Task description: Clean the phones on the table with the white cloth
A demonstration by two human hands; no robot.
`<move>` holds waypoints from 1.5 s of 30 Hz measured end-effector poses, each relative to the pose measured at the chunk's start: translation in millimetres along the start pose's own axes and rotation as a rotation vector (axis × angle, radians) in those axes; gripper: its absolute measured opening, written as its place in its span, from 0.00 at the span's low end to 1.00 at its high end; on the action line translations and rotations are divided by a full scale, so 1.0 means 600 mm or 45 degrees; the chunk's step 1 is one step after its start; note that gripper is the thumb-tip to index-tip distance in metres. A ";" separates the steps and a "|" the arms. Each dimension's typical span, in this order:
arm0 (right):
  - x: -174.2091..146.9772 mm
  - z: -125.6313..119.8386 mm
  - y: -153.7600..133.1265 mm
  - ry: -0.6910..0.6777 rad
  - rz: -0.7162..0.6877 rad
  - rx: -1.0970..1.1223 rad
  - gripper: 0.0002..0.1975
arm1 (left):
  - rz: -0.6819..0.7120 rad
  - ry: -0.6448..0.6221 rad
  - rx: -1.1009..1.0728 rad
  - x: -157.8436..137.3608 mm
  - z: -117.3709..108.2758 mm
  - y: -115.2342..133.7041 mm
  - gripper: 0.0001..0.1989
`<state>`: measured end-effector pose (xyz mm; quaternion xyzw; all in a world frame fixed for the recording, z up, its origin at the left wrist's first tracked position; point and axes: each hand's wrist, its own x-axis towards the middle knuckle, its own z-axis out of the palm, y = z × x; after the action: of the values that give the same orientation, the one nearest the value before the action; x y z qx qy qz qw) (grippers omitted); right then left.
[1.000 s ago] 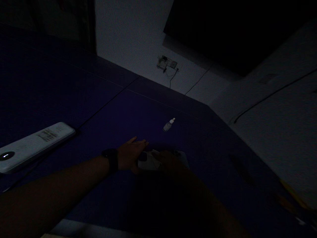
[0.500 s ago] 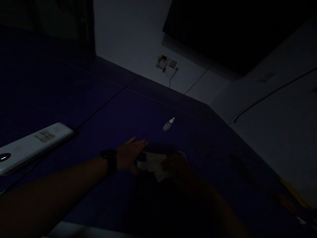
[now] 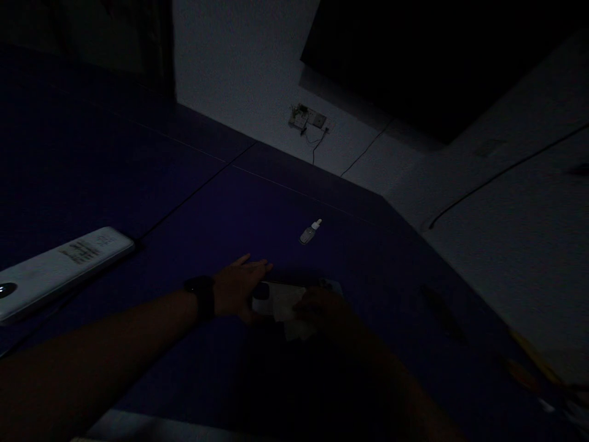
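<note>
In the dim head view my left hand [image 3: 237,288], with a dark watch on its wrist, lies with fingers stretched out. Its thumb side rests against the left end of a flat, phone-like device [image 3: 261,304]. A dark patch shows at the device's left end and round lens-like spots at its far right corner. My right hand [image 3: 322,307] is closed on a crumpled white tissue [image 3: 285,304] pressed on the device's top. Deep shadow hides much of the right hand and the device's near side. Beyond them lies a small dropper bottle [image 3: 308,233] with a white cap.
A long white device [image 3: 69,267] with a label lies at the left, a dark cable [image 3: 197,190] running behind it across the blue table [image 3: 207,227]. Wall sockets [image 3: 307,116] and a large dark screen [image 3: 391,67] are behind. Dim objects lie at the far right.
My right hand and the tissue have shifted slightly on the device, and the tissue's lower corner has folded differently. My left hand stays in place. The view has drifted a little.
</note>
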<state>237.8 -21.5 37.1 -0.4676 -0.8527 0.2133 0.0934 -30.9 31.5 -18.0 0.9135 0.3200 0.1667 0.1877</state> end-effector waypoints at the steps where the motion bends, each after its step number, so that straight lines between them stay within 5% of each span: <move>1: 0.000 -0.004 -0.003 0.019 0.015 0.021 0.09 | 0.008 0.012 0.002 0.000 0.001 -0.001 0.56; 6: -0.023 -0.016 -0.006 0.131 -0.094 0.010 0.11 | 0.029 0.048 0.010 -0.002 0.008 -0.004 0.56; 13: -0.070 -0.010 0.001 0.007 -0.254 -0.277 0.18 | -0.012 -0.002 0.004 0.000 -0.001 0.003 0.54; 19: -0.034 -0.001 -0.025 0.169 -0.067 -0.452 0.16 | -0.031 -0.020 -0.007 0.001 -0.005 0.007 0.55; 22: -0.006 -0.010 -0.038 0.047 -0.038 -0.509 0.21 | -0.029 -0.015 0.014 0.001 -0.004 0.006 0.56; 24: 0.009 -0.022 -0.046 -0.067 -0.018 -0.545 0.16 | -0.026 -0.012 0.012 0.001 -0.003 0.005 0.56; 29: 0.020 -0.057 -0.051 -0.093 -0.217 -0.614 0.10 | -0.031 -0.028 0.003 0.001 -0.002 0.004 0.56; 31: 0.016 -0.070 -0.045 -0.019 -0.200 -0.512 0.11 | -0.022 -0.019 0.000 0.001 -0.001 0.003 0.56; 36: 0.008 -0.080 -0.021 0.145 0.236 0.235 0.13 | -0.007 0.006 -0.012 0.000 -0.001 0.004 0.55; 40: 0.004 -0.072 -0.008 -0.080 0.393 0.646 0.15 | -0.014 0.000 -0.002 0.000 -0.003 0.005 0.55; 45: -0.005 -0.061 0.009 0.046 0.075 0.616 0.10 | -0.004 0.008 0.001 0.000 0.001 0.002 0.55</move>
<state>256.8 -11.6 67.6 -0.4600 -0.7611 0.4054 0.2118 -29.9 30.7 -17.9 0.9126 0.3221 0.1690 0.1865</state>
